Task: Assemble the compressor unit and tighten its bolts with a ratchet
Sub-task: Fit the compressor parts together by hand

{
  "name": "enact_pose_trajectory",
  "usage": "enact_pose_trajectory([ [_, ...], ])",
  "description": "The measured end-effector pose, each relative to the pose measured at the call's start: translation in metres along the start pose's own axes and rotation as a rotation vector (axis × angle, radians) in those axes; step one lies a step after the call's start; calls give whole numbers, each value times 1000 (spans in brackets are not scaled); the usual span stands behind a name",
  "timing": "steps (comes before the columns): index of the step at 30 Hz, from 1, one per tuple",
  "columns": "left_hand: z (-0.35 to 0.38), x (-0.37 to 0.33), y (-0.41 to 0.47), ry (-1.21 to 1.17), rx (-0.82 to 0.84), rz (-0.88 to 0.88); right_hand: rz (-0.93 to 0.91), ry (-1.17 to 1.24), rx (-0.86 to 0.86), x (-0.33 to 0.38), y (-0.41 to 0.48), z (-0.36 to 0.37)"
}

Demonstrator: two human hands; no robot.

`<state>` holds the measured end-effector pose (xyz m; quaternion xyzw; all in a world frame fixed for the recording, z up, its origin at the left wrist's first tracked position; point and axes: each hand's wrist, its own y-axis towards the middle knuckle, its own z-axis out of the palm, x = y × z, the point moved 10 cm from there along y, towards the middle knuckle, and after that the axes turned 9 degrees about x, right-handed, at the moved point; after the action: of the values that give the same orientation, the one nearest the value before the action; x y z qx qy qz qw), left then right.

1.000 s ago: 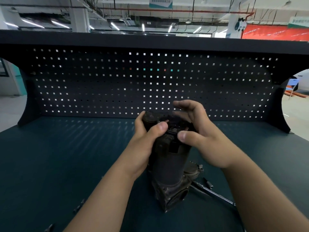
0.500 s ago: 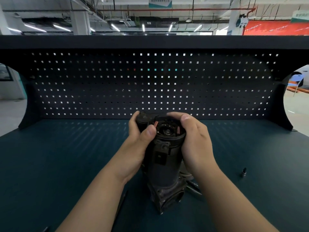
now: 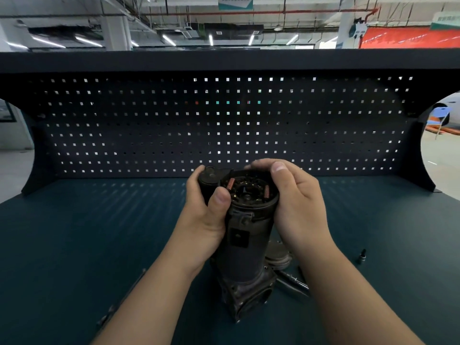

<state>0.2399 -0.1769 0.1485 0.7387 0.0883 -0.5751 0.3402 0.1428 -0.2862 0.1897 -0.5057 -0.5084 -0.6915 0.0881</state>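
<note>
A dark pegboard [image 3: 149, 125] stands across the back of the teal table [image 3: 74, 232], with a shelf edge running above it. Behind it, a hall with ceiling lights and a red banner shows.

The compressor [image 3: 242, 252] stands upright on the table near the front middle, tilted a little toward the camera. Its dark cylinder rises from a rusty cast base, and its top is open. Inside the open top sit two copper springs [image 3: 231, 183], one on each side of a central hole. A smaller capped cylinder joins the top on its left side.

The left hand [image 3: 206, 220] grips the compressor from the left: its fingers wrap behind the small cylinder and its thumb presses on the near rim. The right hand [image 3: 296, 207] grips from the right, its fingers curled over the far rim of the open top and its palm against the cylinder's side. Both grips are closed on the compressor.

A round grey cover [image 3: 280, 253] lies on the table just right of the base, partly hidden by the right wrist. The ratchet [image 3: 292, 285] lies near it, its handle passing under the right forearm. A thin dark rod [image 3: 129, 292] lies left of the base, beside the left forearm. A small socket [image 3: 362, 256] stands well apart to the right.
</note>
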Motion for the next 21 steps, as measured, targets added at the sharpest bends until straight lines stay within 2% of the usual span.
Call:
enact_pose_trajectory([
  [6,-7,1,-3,77,-108,-21,19,126,-7,0,3,-2],
  [13,-9,-2,-3,67,-122,-58,-13,43,-25,8,6,-6],
  [21,-9,1,-2,62,-103,-56,-5,4,250,8,-2,18],
])
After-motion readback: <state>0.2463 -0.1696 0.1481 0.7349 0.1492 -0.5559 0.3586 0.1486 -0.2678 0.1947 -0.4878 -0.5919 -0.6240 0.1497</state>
